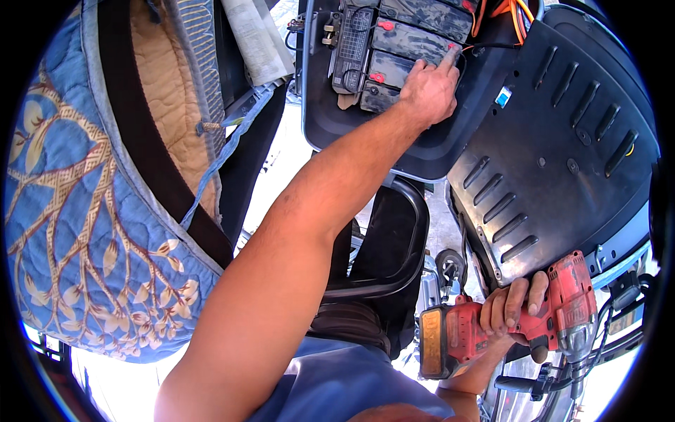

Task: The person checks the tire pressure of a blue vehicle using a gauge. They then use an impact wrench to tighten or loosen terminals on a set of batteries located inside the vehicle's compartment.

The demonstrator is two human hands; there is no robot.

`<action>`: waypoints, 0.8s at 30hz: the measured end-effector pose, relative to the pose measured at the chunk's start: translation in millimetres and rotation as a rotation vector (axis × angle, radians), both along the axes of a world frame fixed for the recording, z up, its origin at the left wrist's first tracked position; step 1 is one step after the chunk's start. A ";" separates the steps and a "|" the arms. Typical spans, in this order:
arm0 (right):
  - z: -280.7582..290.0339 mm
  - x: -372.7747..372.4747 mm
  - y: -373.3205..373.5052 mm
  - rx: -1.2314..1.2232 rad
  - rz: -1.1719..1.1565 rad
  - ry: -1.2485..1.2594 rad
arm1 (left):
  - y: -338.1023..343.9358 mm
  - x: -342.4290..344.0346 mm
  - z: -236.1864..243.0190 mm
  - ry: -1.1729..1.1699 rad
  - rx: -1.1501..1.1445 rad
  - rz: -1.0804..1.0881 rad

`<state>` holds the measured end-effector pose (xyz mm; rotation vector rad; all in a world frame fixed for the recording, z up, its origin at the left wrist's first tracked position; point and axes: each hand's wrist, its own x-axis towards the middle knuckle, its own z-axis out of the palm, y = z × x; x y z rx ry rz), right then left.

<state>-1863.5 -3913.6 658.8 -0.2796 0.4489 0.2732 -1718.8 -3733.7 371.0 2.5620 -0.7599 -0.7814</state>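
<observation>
My left hand [430,91] reaches into a dark plastic box [316,119] at the top middle. Its index finger is stretched out, with the tip at a red terminal cap [451,46] on one of several dusty grey batteries [404,43]. The other fingers are partly curled, the thumb is hidden, and I see nothing held. At the lower right, my right hand [512,309] is wrapped around the handle of a red cordless impact wrench [571,299]. The wrench's metal nose points down, and a black and yellow battery pack [432,342] faces left.
Orange cables [519,17] run at the box's upper right. A slotted black panel [555,151] stands beside the box. A blue flowered quilted cover [91,232] fills the left. Below the box is a black-framed part [385,243]; a handlebar grip [517,384] lies at lower right.
</observation>
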 end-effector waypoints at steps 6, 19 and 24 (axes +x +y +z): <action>-1.6 1.0 -1.6 0.020 0.015 -0.017 | -1.1 -1.7 -0.5 -0.023 0.014 0.024; -4.1 2.6 -4.6 0.066 0.056 -0.059 | -10.5 -17.1 -11.5 -0.158 0.097 0.049; -3.6 0.4 -2.0 0.064 0.025 -0.034 | -8.9 -3.1 -2.0 -0.006 0.033 0.082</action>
